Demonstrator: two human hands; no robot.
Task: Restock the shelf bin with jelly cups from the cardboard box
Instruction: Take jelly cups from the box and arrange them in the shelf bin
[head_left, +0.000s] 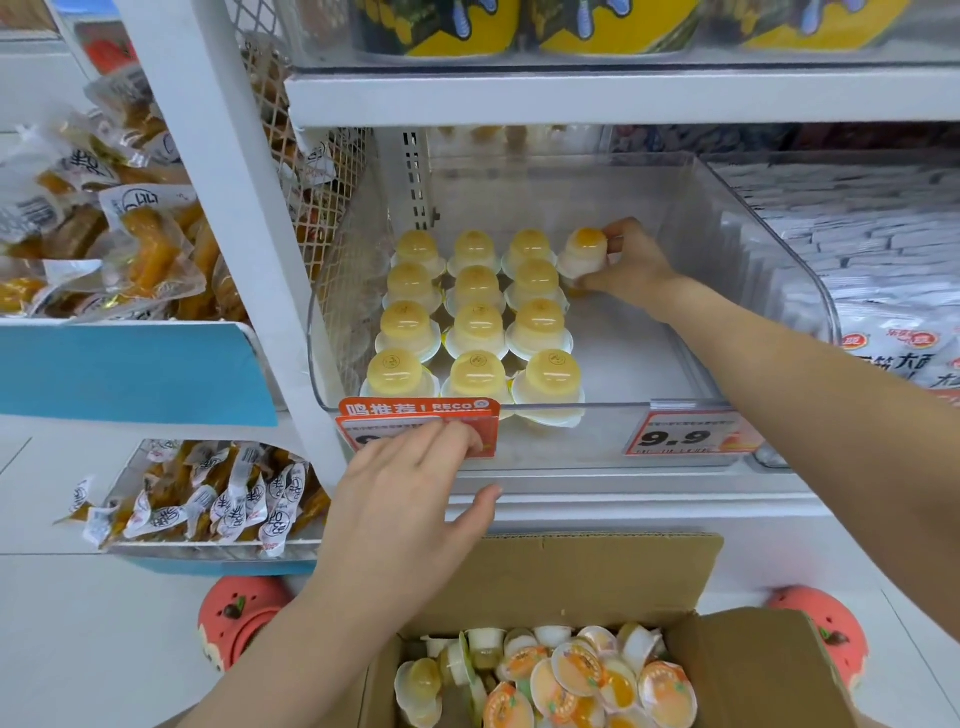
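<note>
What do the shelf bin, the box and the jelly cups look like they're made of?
Bin: clear glossy rigid plastic, by the look; the shelf shows through its walls.
Box: brown matte corrugated cardboard, with folded flaps.
Jelly cups: probably thin translucent plastic, shiny highlights on the domes; the ones in the box show printed foil-like lids.

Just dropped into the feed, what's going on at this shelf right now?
A person is restocking the clear shelf bin with jelly cups. The right hand holds one jelly cup at the back of the bin, starting a fourth column beside three full columns of upside-down cups. The left hand is open, fingers against the orange price tag on the bin's front. The cardboard box below still holds many loose cups.
</note>
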